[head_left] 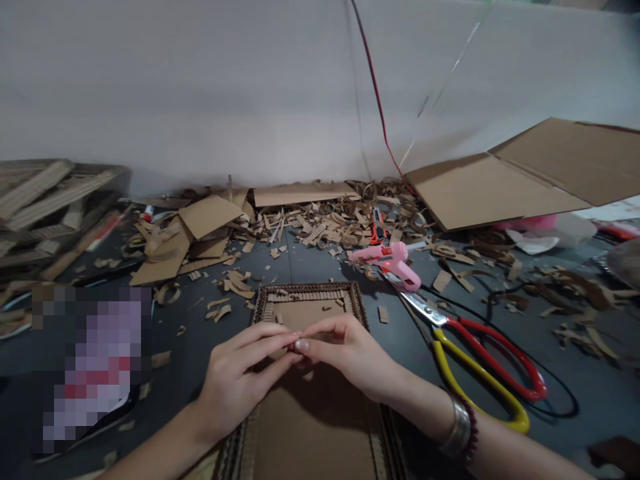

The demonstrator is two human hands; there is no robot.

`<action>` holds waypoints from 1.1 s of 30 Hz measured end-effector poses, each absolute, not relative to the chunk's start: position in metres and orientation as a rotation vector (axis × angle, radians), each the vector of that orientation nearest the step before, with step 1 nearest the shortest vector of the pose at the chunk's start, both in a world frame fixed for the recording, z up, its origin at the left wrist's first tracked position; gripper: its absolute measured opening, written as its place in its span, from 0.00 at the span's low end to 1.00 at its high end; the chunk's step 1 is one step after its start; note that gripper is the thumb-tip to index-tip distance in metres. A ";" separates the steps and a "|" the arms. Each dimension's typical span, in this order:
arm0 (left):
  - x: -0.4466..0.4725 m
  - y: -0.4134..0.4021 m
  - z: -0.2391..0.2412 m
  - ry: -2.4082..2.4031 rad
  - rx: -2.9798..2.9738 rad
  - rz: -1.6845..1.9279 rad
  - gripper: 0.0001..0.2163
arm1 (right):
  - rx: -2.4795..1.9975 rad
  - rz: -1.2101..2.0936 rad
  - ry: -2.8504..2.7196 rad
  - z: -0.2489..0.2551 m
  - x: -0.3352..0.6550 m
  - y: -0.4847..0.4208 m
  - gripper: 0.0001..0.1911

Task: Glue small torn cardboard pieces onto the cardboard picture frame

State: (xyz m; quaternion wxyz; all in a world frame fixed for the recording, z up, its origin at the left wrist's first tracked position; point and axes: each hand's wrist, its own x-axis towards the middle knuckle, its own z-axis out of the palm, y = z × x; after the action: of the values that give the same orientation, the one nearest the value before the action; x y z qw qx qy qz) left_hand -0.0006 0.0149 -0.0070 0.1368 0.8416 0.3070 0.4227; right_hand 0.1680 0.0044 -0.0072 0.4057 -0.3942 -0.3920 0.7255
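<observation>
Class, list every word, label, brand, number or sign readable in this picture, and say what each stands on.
None is readable: the pink glue gun and the red-and-yellow-handled scissors show no legible marking, and anything on the small red-and-white tube by the wall is too small and blurred to read.
</observation>
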 end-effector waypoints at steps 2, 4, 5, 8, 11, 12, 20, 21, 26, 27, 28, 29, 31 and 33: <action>-0.001 0.015 -0.007 0.899 2.462 1.214 0.06 | -1.025 1.809 -1.051 -0.008 0.168 0.005 0.14; -0.001 0.016 -0.009 0.915 2.495 1.212 0.05 | -1.063 1.743 -1.154 -0.008 0.168 0.006 0.13; -0.001 0.016 -0.009 0.923 2.511 1.214 0.05 | -1.087 1.701 -1.205 -0.008 0.168 0.006 0.12; -0.001 0.016 -0.010 0.938 2.540 1.216 0.05 | -1.178 1.590 -1.299 -0.009 0.169 0.006 0.14; 0.000 0.016 -0.010 0.939 2.541 1.216 0.05 | -1.223 1.550 -1.325 -0.011 0.169 0.005 0.13; 0.000 0.016 -0.010 0.940 2.537 1.216 0.05 | -1.220 1.548 -1.332 -0.011 0.169 0.005 0.13; 0.000 0.015 -0.009 0.960 2.519 1.201 0.05 | -1.108 1.580 -1.309 -0.011 0.167 0.002 0.09; 0.000 0.015 -0.009 0.965 2.519 1.202 0.05 | -1.090 1.596 -1.294 -0.011 0.167 0.002 0.08; 0.000 0.016 -0.009 0.964 2.519 1.189 0.06 | -1.100 1.583 -1.310 -0.009 0.167 0.003 0.09; 0.000 0.016 -0.009 0.962 2.519 1.187 0.06 | -1.108 1.572 -1.320 -0.009 0.167 0.003 0.10; -0.001 0.016 -0.009 0.962 2.520 1.188 0.05 | -1.112 1.562 -1.328 -0.009 0.167 0.003 0.10; -0.001 0.016 -0.010 0.965 2.520 1.191 0.05 | -1.114 1.554 -1.332 -0.009 0.167 0.003 0.10; -0.001 0.016 -0.010 0.970 2.517 1.200 0.05 | -1.112 1.541 -1.331 -0.010 0.167 0.003 0.09; 0.000 0.016 -0.010 0.960 2.499 1.212 0.05 | -1.111 1.528 -1.336 -0.011 0.167 0.003 0.09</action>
State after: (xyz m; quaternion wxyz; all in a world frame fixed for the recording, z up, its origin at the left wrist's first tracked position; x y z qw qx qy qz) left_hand -0.0002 0.0158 -0.0096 0.1010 0.8460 0.3251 0.4103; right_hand 0.1667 0.0025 -0.0113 0.4021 -0.4397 -0.5287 0.6045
